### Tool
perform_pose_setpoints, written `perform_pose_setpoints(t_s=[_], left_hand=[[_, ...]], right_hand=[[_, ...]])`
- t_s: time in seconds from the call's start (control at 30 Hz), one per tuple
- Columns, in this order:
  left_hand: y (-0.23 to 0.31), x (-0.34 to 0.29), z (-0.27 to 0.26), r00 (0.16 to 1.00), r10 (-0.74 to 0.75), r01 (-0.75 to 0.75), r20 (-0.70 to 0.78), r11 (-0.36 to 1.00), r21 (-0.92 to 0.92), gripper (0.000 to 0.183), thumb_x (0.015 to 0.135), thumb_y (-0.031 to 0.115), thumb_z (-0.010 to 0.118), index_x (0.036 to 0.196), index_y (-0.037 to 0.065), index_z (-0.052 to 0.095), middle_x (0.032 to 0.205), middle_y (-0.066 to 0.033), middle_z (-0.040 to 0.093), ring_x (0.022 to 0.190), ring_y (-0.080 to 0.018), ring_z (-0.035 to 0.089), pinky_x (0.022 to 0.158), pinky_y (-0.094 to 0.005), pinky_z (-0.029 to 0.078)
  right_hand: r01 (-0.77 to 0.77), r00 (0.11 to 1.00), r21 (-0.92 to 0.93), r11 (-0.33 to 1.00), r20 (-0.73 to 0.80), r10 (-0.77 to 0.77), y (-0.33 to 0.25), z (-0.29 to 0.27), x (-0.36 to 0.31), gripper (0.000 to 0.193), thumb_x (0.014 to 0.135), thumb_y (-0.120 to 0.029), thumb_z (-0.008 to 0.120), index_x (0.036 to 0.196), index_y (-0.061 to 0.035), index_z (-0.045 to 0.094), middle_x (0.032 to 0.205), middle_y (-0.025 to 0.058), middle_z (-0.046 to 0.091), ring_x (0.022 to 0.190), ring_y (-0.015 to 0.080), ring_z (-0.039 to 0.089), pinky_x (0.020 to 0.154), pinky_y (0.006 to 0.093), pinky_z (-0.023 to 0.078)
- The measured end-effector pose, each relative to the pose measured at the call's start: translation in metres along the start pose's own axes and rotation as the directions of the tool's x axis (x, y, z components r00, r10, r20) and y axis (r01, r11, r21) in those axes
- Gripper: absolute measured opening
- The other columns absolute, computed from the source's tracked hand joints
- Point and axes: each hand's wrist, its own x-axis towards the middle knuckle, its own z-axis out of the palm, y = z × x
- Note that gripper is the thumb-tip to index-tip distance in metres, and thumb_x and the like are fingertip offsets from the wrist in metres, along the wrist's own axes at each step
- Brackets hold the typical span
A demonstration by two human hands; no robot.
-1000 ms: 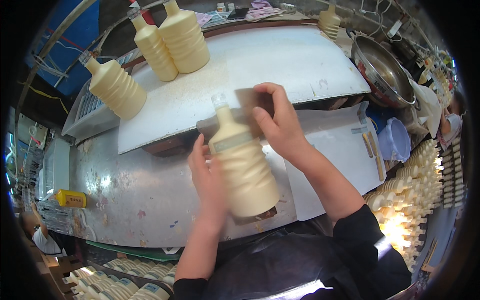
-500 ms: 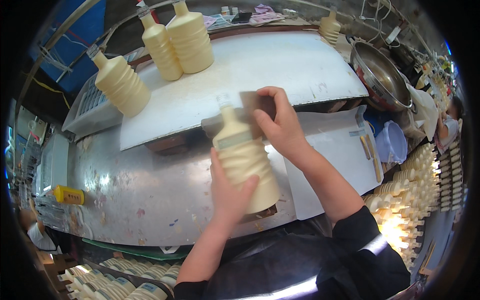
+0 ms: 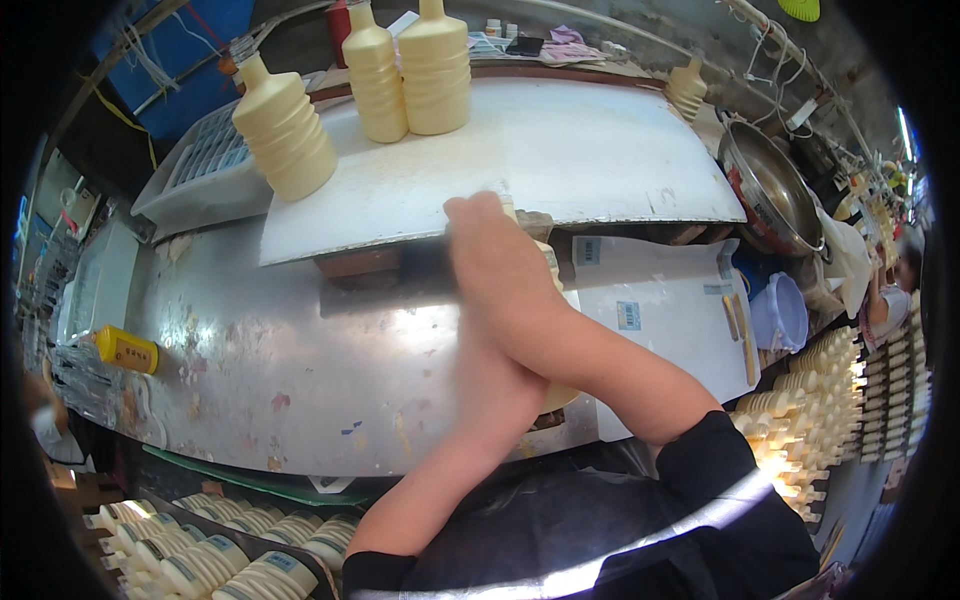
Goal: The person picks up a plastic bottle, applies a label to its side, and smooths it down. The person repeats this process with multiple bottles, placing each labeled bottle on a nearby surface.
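Observation:
A cream ribbed bottle stands or leans at the near edge of the work surface, mostly hidden by my arms; slivers of its neck, side and base show. My right hand is crossed over to the left in front of the bottle, fingers curled. Beside that hand is a smeared dark flat piece, apparently in its grip. Under the right forearm, my left hand lies against the bottle's lower left side. Its fingers are largely covered, and motion blurs it.
Beyond the hands, a raised white board holds several cream bottles. Label stickers lie on a white sheet at right, near a purple bucket and metal pan. A yellow bottle lies left; racked bottles fill the lower left.
My right hand has swept leftward across the bottle with the dark flat piece, its forearm crossing over my left hand. The whole view has shifted slightly.

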Motion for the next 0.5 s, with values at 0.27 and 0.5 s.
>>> perform_pose_setpoints(t_s=[0.27,0.5], left_hand=[[-0.022,-0.006,0.001,0.996,0.049,-0.039,-0.070,0.990,0.137,0.104,0.081,0.038,0.082,0.162,0.010,0.024,0.150,-0.0301,0.039,0.125,-0.0473,0.057,0.102,-0.0506,0.051],[-0.014,0.001,0.004,0.995,-0.095,0.088,0.038,0.984,0.156,0.114,0.077,0.038,0.083,0.166,0.019,0.016,0.150,-0.0275,0.036,0.124,-0.0445,0.058,0.102,-0.0506,0.052]], right_hand=[[0.099,0.993,-0.145,0.984,-0.056,-0.108,0.024,-0.024,-0.003,0.029,0.101,-0.016,0.051,0.127,-0.0035,0.049,0.122,0.0231,0.053,0.107,0.0455,0.057,0.093,0.0507,0.049],[0.050,0.979,0.034,0.998,-0.199,-0.042,0.084,-0.044,-0.016,0.037,0.099,-0.005,0.057,0.134,-0.0007,0.048,0.126,0.0170,0.056,0.116,0.0336,0.058,0.101,0.0404,0.047]])
